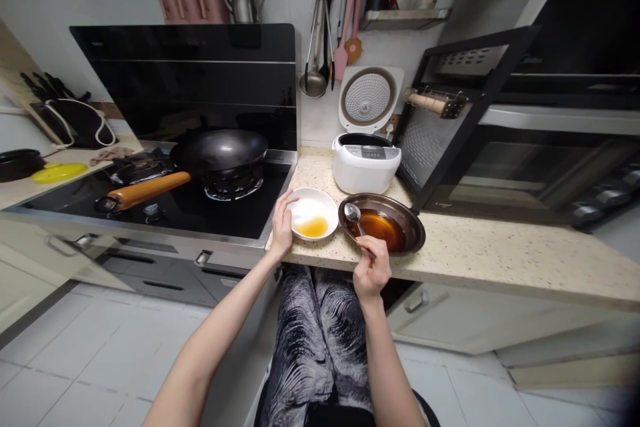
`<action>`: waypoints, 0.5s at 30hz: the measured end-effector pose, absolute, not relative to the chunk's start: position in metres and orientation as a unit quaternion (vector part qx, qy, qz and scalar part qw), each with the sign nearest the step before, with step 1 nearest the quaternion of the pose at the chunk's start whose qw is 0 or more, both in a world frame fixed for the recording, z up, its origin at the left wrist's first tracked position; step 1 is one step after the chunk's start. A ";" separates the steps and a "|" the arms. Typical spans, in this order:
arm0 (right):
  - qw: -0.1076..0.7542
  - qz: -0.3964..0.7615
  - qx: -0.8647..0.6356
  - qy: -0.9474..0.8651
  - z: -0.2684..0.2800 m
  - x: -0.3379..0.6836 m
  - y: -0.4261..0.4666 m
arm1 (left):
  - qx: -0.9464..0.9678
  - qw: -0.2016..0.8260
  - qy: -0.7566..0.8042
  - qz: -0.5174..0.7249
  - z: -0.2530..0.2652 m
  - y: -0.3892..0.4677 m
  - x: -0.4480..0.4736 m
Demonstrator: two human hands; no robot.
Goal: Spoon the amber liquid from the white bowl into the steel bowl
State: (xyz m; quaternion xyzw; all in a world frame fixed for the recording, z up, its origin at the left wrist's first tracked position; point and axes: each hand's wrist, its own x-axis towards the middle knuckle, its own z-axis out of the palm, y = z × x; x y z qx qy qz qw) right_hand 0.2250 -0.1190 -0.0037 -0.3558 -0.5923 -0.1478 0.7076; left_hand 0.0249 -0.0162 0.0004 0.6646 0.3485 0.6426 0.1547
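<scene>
My left hand (283, 225) grips the left rim of a white bowl (327, 203), fingers over the edge and thumb low on the side. A small pool of yellow-orange liquid (313, 227) lies in that bowl. Pinched in my right hand (373, 269) is a metal spoon (353, 213), its bowl end pointing away from me over the left part of a dark round basin (418, 235). Amber-brown liquid (383, 230) fills the basin's bottom. Both vessels stand side by side on the speckled countertop (480, 247).
Behind them stands a white rice cooker (367, 170) with its lid up. A black wok (220, 150) with an orange-brown handle (150, 191) sits on the hob to the left. An oven (540, 167) and black rack (425, 140) take up the right. Utensils (316, 83) hang above.
</scene>
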 end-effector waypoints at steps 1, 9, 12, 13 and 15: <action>0.722 -0.133 -0.351 -0.581 -0.003 0.221 -0.120 | 0.664 0.155 0.347 0.643 0.000 -0.016 0.025; 0.696 -0.045 -0.361 -0.619 -0.007 0.191 -0.115 | 0.664 0.153 0.348 0.644 0.000 -0.016 0.026; 0.680 -0.040 -0.376 -0.628 -0.008 0.188 -0.109 | 0.662 0.157 0.345 0.646 0.000 -0.016 0.026; 0.676 -0.038 -0.381 -0.630 -0.008 0.188 -0.107 | 0.662 0.158 0.344 0.647 0.000 -0.016 0.026; 0.670 -0.030 -0.390 -0.630 -0.008 0.188 -0.106 | 0.662 0.159 0.342 0.648 0.000 -0.016 0.026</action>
